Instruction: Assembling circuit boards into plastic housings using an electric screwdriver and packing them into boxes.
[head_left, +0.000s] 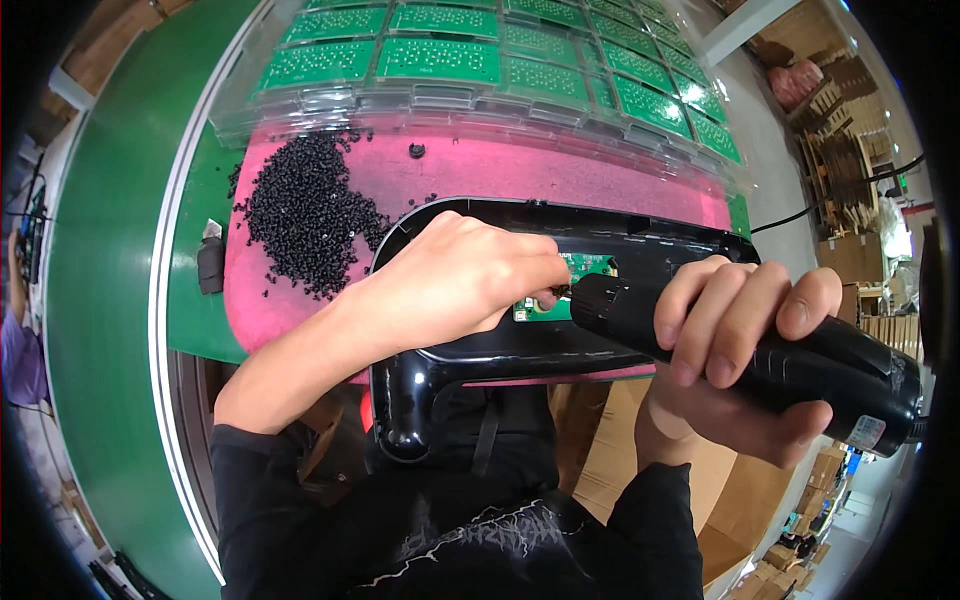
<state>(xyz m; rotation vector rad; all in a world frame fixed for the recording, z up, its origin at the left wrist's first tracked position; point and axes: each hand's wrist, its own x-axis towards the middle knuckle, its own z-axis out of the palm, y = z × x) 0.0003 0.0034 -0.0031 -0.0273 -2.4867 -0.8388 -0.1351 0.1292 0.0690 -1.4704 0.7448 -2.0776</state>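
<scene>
Screwdriving is the step in hand, as far as the view is showing. The right hand [745, 345] is wrapping all its fingers around a black electric driver [760, 350], gripping it tight, with the tool's nose pointing left toward a small green board [560, 290] sitting inside a glossy black housing [500, 345]. The left hand [460, 280] is lying curled over the housing, fingertips pinched together right at the driver's tip; it is probably steadying a screw there, though the screw itself is too small to make out. The housing is resting on a pink mat [560, 175], with its curved handle end hanging toward the person's lap.

Judging from this, the next move is calling for the tip to stay square in the screw head while the left fingertips are kept out of the spinning bit, and for steady downward pressure so that the bit is not slipping onto the board.

A heap of black screws [300, 215] is lying on the mat just left of the housing. Beyond it, clear trays [480, 95] of green circuit boards are stacking up. A green conveyor belt [100, 330] is curving past on the left, and cardboard boxes [850, 260] are standing at the right.
</scene>
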